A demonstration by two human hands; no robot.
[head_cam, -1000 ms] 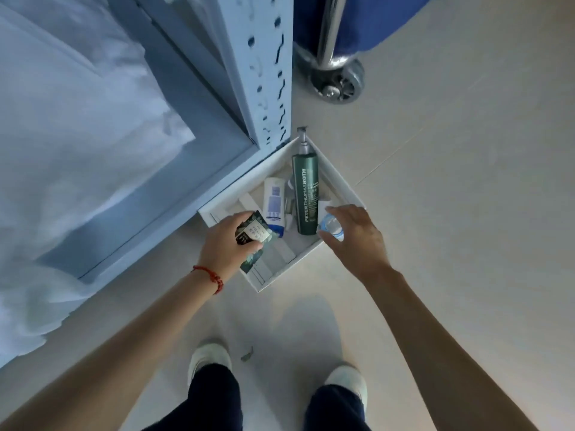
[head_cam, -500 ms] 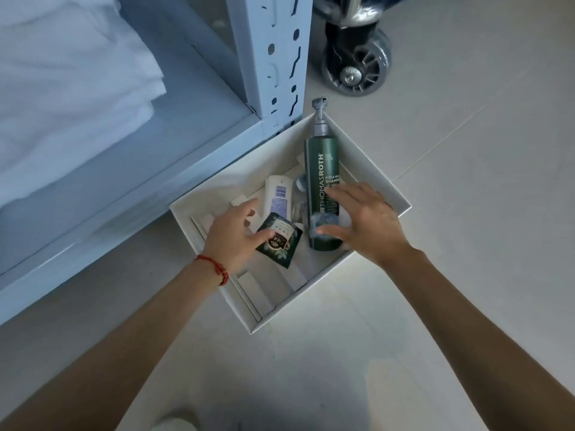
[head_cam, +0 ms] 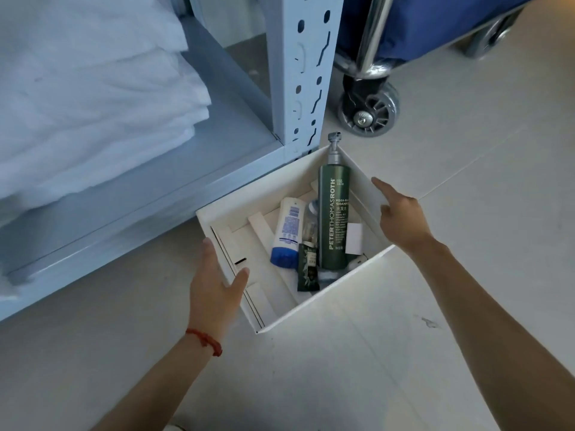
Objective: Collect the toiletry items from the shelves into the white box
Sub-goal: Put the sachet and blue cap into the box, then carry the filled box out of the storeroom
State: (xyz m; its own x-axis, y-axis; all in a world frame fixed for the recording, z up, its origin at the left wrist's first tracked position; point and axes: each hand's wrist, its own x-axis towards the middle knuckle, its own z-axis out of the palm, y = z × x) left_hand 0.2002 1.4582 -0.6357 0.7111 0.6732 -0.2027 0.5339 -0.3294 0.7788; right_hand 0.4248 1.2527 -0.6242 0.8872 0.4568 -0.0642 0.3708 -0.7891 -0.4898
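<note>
Towels (head_cam: 90, 98): white stack on shelf (head_cam: 130, 194), far left of both hands.
L hand (head_cam: 214, 287): grip wide open, holding nothing; thumb over box's left rim, fingers along outside of that wall. Red cord (head_cam: 203, 340) on wrist.
White box (head_cam: 311, 309): on floor betw. the two hands, back corner by shelf post (head_cam: 306, 70).
White tube (head_cam: 287, 231): in box, blue cap toward near side, right of L thumb.
Dark sachet (head_cam: 307, 270): just right of tube cap, lying flat.
Green pump bottle (head_cam: 334, 219): lying in box, pump at back corner, left of R hand.
R hand (head_cam: 401, 216): grip open, nothing held; fingers at box's right rim, contact unclear.
Cart wheel (head_cam: 368, 115): beyond R hand, on floor.
</note>
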